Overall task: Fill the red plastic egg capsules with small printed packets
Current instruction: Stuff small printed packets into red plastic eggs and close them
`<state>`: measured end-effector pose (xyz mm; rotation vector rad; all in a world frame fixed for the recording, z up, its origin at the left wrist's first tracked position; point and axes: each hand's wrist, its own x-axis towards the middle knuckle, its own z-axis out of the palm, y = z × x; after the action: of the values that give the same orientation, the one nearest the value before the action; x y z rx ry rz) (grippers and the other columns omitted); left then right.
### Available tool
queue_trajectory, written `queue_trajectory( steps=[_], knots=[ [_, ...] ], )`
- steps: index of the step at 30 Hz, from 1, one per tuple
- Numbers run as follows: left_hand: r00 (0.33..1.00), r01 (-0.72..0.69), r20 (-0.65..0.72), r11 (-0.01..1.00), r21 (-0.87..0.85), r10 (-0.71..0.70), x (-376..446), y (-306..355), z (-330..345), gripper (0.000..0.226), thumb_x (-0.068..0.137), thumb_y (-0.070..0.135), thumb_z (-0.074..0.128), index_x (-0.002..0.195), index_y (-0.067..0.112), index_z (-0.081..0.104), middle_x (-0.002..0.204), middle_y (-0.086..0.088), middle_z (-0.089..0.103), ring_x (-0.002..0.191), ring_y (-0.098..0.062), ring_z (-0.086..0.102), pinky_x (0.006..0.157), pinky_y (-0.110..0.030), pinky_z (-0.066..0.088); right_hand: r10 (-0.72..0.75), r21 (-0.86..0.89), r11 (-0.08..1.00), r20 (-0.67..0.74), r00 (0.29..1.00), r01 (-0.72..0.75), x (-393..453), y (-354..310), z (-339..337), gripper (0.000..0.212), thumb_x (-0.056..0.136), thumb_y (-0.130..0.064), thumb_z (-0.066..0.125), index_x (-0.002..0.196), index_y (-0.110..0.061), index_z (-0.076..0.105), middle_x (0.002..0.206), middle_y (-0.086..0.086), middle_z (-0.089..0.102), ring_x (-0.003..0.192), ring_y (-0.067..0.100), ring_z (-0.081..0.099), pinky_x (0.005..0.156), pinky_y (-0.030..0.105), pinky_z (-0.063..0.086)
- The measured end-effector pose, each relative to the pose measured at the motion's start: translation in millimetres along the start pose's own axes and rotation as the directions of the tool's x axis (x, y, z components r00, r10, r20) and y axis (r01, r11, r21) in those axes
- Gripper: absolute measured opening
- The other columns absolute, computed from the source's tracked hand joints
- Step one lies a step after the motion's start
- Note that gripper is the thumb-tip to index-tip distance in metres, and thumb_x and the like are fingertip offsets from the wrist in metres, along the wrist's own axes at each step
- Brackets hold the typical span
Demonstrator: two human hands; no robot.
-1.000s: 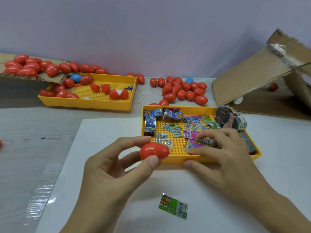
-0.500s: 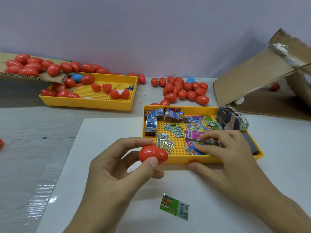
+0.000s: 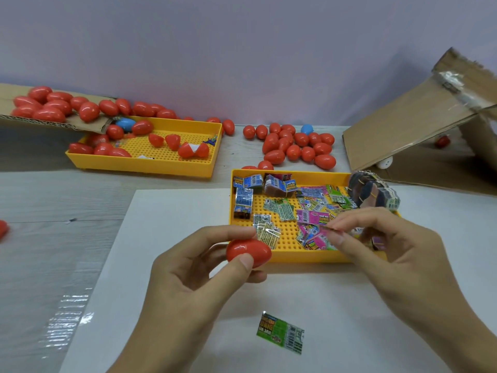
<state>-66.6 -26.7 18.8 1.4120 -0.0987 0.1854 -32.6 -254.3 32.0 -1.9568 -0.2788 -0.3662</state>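
left hand (image 3: 188,278) gripping red egg (image 3: 248,252), "dino" packet (image 3: 281,332)

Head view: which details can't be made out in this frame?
- Whether the red egg is sealed or filled: the left hand covers part of its shell.
- What the right hand pinches over the near yellow tray: its fingertips hide it.
- Print on the green packet: too small.
- Inside of the cardboard box: its flap blocks it.

Grey table (image 3: 53,238) bears white sheet (image 3: 166,265), trays, eggs.
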Motion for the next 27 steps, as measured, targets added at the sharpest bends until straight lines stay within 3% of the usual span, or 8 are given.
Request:
queue_trajectory(
  steps=[3, 5, 7, 10, 13, 21, 25, 27],
  knots=[
    [1.0, 0.005, 0.001, 1.0, 0.019, -0.005, -0.3, -0.6, 0.6, 0.029, 0.065, 0.034, 0.073, 0.093, 0.025, 0.078, 0.097, -0.007, 0.076, 0.075, -0.028, 0.075, 0.069, -0.037, 0.062, 0.106, 0.256, 0.962, -0.028, 0.994, -0.096, -3.6, -9.3, 1.7, 0.033, 0.066, -0.049, 0.081, 0.086, -0.023, 0.075, 0.08, 0.0, 0.074, 0.071, 0.011, 0.066, 0.064, 0.014, 0.05],
    [1.0, 0.009, -0.014, 1.0, 0.021, -0.009, -0.8, -0.6, 1.9, 0.03, 0.068, 0.036, 0.069, 0.095, 0.026, 0.077, 0.097, -0.005, 0.075, 0.068, -0.031, 0.073, 0.064, -0.036, 0.06, 0.143, 0.418, 0.896, 0.046, 0.989, -0.148, -8.9, -17.9, 4.7, 0.045, 0.059, -0.049, 0.086, 0.09, -0.019, 0.075, 0.075, 0.005, 0.075, 0.064, 0.01, 0.068, 0.058, 0.015, 0.051],
    [1.0, -0.014, -0.018, 1.0, 0.005, 0.014, -0.9, -0.8, 4.2, 0.028, 0.074, 0.035, 0.063, 0.098, 0.028, 0.076, 0.1, -0.003, 0.073, 0.068, -0.03, 0.072, 0.059, -0.034, 0.057, 0.178, 0.459, 0.858, 0.154, 0.972, -0.23, -15.3, -26.1, 11.6, 0.054, 0.054, -0.051, 0.088, 0.098, -0.022, 0.074, 0.069, 0.008, 0.073, 0.054, 0.009, 0.061, 0.051, 0.017, 0.048],
    [0.994, -0.106, 0.041, 0.99, 0.091, 0.102, -2.5, -0.6, 7.8, 0.026, 0.082, 0.032, 0.054, 0.09, 0.029, 0.079, 0.107, 0.003, 0.067, 0.078, -0.023, 0.071, 0.058, -0.03, 0.057, 0.242, 0.488, 0.807, 0.239, 0.94, -0.332, -23.7, -30.7, 21.7, 0.055, 0.051, -0.041, 0.093, 0.101, -0.029, 0.073, 0.064, 0.009, 0.072, 0.047, 0.008, 0.055, 0.048, 0.016, 0.045],
    [0.99, -0.126, 0.082, 0.978, 0.166, 0.113, -7.9, 1.0, 12.2, 0.025, 0.083, 0.034, 0.055, 0.087, 0.028, 0.079, 0.108, 0.004, 0.065, 0.086, -0.022, 0.071, 0.061, -0.028, 0.059, 0.283, 0.486, 0.795, 0.231, 0.931, -0.362, -28.6, -34.5, 28.1, 0.049, 0.056, -0.028, 0.086, 0.102, -0.037, 0.071, 0.064, 0.011, 0.073, 0.048, 0.006, 0.06, 0.051, 0.012, 0.046],
    [0.992, -0.001, 0.123, 0.981, 0.196, -0.023, -10.7, 4.7, 17.3, 0.023, 0.069, 0.045, 0.067, 0.082, 0.033, 0.081, 0.101, 0.012, 0.064, 0.08, -0.016, 0.069, 0.065, -0.023, 0.057, 0.205, 0.365, 0.898, 0.152, 0.967, -0.248, -32.2, -32.6, 27.4, 0.064, 0.055, -0.057, 0.084, 0.115, -0.044, 0.064, 0.074, 0.006, 0.076, 0.071, 0.015, 0.072, 0.066, 0.021, 0.055],
    [0.987, 0.048, 0.147, 0.988, 0.146, -0.07, -9.6, 4.9, 16.5, 0.009, 0.071, 0.029, 0.075, 0.075, 0.023, 0.082, 0.098, 0.011, 0.066, 0.072, -0.015, 0.069, 0.064, -0.02, 0.056, 0.159, 0.372, 0.906, 0.149, 0.976, -0.205, -32.7, -33.4, 29.5, 0.058, 0.06, -0.053, 0.082, 0.115, -0.044, 0.063, 0.075, 0.006, 0.076, 0.072, 0.016, 0.072, 0.067, 0.026, 0.055],
    [0.985, 0.054, 0.155, 0.988, 0.143, -0.077, -9.5, 7.5, 17.8, 0.015, 0.068, 0.037, 0.076, 0.074, 0.024, 0.082, 0.098, 0.01, 0.066, 0.078, -0.015, 0.07, 0.064, -0.02, 0.056, 0.117, 0.306, 0.941, 0.097, 0.988, -0.142, -34.1, -31.6, 31.1, 0.055, 0.063, -0.05, 0.079, 0.116, -0.044, 0.062, 0.075, 0.004, 0.076, 0.072, 0.017, 0.071, 0.065, 0.032, 0.055]
  ],
)
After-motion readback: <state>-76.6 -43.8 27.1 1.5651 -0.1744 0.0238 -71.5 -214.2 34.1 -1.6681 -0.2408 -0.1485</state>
